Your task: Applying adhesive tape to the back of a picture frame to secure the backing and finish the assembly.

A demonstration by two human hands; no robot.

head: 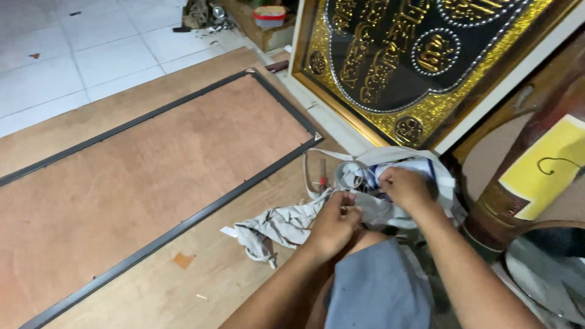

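Gripping grey cloth, both hands

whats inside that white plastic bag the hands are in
The right hand reaches into the white plastic bag, the left hand pinches its edge. Blue-and-white material shows inside; the rest is covered by the bag and the hands.
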